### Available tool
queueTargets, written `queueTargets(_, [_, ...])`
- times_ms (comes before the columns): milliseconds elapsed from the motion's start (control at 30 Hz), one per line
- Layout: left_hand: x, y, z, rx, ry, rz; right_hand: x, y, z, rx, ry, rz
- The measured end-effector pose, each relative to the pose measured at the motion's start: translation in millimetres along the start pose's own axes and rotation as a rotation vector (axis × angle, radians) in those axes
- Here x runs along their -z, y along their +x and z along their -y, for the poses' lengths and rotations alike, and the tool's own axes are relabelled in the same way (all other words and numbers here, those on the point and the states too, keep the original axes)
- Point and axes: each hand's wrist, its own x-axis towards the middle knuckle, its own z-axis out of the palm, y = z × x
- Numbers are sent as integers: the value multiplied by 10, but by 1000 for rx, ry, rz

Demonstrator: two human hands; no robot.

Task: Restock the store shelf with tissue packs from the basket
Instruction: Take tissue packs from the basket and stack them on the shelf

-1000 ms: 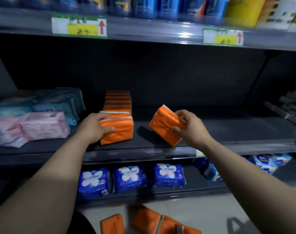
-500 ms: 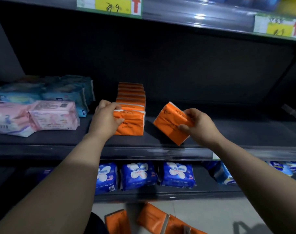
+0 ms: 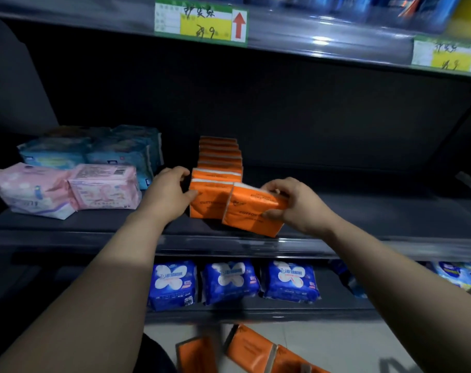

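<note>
Left hand (image 3: 170, 197): we clasp the front of the row (image 3: 218, 168), bracing it upright.
Right hand (image 3: 296, 205): we grip a tilted pack (image 3: 252, 214) just before the row, near the shelf (image 3: 94, 239) edge, ready to stand it there.

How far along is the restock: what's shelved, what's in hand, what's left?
Done: a row of orange tissue packs stands on the middle shelf, front to back. In hand: the right hand grips one more orange pack, tilted, at the row's front, while the left hand holds the front pack. Left: several loose orange packs lie below, at the view's bottom edge.
</note>
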Motion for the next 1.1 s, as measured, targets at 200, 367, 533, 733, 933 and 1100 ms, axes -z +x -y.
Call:
queueTargets(200, [263, -48, -17, 15, 91, -26, -385, 229, 205, 54, -33, 29])
queueTargets(367, [384, -75, 0, 57, 116, -103, -632, 376, 268, 141, -263, -60])
queueTargets(533, [409, -95, -17, 70, 128, -116, -718, 404, 273, 163, -320, -127])
queueTargets(733, [299, -100, -100, 100, -2, -30, -663, 346, 233, 115, -250, -89])
queueTargets(933, [77, -60, -207, 104, -85, 135, -558, 335, 183, 1, -85, 33])
queueTargets(1100, [16, -36, -237, 80, -38, 152, -534, 328, 122, -26, -89, 83])
